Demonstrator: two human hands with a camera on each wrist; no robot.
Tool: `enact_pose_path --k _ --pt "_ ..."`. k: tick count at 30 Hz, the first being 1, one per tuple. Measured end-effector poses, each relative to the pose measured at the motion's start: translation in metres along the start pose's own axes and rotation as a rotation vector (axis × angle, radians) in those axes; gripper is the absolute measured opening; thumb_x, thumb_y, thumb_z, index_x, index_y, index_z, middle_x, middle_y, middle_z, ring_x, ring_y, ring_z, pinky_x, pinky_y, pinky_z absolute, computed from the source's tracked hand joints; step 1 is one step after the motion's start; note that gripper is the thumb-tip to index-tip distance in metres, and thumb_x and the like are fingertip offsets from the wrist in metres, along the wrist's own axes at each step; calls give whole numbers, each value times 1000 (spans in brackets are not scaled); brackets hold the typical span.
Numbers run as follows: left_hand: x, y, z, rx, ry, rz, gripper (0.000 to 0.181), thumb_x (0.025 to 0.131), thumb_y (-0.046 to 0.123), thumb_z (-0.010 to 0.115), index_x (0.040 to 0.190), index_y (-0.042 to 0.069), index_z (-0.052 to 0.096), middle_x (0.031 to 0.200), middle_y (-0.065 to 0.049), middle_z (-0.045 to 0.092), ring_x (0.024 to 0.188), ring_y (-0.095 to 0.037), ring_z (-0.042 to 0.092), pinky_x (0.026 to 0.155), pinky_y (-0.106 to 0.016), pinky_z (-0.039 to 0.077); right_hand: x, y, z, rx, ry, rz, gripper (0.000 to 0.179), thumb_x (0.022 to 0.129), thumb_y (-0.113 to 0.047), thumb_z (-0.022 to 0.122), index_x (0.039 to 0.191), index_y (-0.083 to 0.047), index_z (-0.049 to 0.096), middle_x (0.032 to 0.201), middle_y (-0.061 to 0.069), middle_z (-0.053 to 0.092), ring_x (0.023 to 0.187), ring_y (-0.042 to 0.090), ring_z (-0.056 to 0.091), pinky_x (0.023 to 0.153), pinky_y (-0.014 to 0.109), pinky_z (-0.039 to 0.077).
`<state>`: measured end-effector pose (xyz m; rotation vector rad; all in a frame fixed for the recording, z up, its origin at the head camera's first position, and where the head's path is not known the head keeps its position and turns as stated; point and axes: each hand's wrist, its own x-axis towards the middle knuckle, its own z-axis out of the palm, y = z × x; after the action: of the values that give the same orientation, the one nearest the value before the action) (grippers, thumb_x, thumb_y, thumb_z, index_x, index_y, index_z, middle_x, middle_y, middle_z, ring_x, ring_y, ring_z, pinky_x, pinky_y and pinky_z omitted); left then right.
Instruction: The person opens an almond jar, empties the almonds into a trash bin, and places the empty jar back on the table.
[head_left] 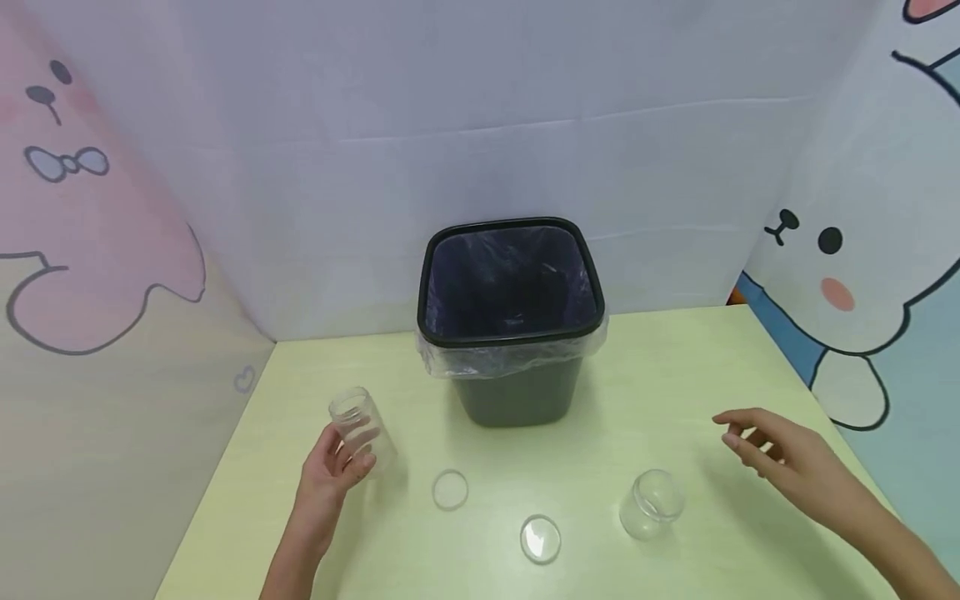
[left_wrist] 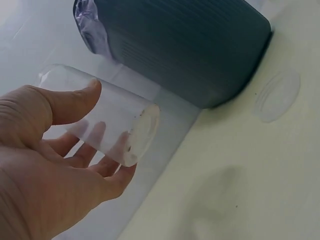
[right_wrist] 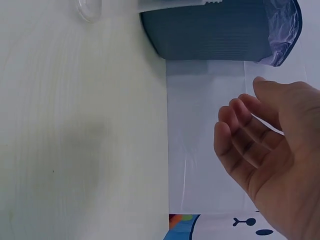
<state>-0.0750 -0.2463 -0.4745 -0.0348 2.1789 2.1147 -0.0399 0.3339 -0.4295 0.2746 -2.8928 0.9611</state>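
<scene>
My left hand grips a clear, empty-looking jar around its side, lifted and tilted over the left of the table. In the left wrist view the thumb lies along one side of this jar and the fingers behind it; small dark specks show near its base. My right hand hovers at the right with fingers loosely bent and nothing in them, as the right wrist view of the hand also shows. Nearest to it stands a shorter clear jar.
A dark square bin with a clear plastic liner stands at the back middle of the pale table. A translucent round lid and a second round lid lie in front of it. Printed cloth hangs behind.
</scene>
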Motion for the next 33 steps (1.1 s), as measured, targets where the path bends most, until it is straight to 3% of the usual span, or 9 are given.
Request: enact_pose_path --k 4,6,10,13,18,26,33 --pt "0 -8 1 53 23 -28 78 96 1 71 160 16 30 167 -5 30 135 7 52 100 -16 53 -1 5 2 -54 87 -60 26 99 -12 72 124 -19 69 91 -14 66 72 -4 57 60 20 51" --pt "2 -11 2 73 30 -35 79 94 -2 71 160 14 30 170 -8 27 143 -4 49 100 -15 52 -1 9 2 -77 111 -85 27 97 -10 74 123 -18 70 91 -12 67 74 -7 56 60 18 51" --pt "7 -16 7 108 49 -32 78 93 -9 68 158 10 30 172 -14 24 158 -29 31 104 -13 47 2 12 1 -127 135 -125 31 95 -7 76 123 -18 70 92 -10 66 76 -8 54 61 14 49" --pt "13 -18 9 141 63 -11 76 92 -14 66 156 7 30 171 -17 24 159 -38 25 107 -12 43 3 13 0 -152 140 -138 32 94 -5 76 122 -17 69 91 -11 66 75 -9 53 60 13 48" --pt "23 -22 9 189 74 -2 75 91 -15 66 155 4 31 169 -19 28 159 -38 26 109 -9 39 2 14 4 -147 132 -136 30 94 -4 75 121 -16 69 90 -13 64 73 -9 52 59 14 47" --pt "27 -30 10 156 74 -47 78 91 -15 66 158 4 29 166 -15 34 158 -33 30 106 -7 42 -5 16 10 -139 173 -125 32 92 -1 76 119 -18 72 92 -11 65 75 -10 54 58 16 49" --pt "32 -35 9 184 72 -37 76 91 -15 66 156 2 29 167 -19 33 159 -35 28 106 -4 38 -6 17 12 -101 187 -132 32 93 -1 76 119 -20 72 95 -10 67 77 -9 57 61 13 48"
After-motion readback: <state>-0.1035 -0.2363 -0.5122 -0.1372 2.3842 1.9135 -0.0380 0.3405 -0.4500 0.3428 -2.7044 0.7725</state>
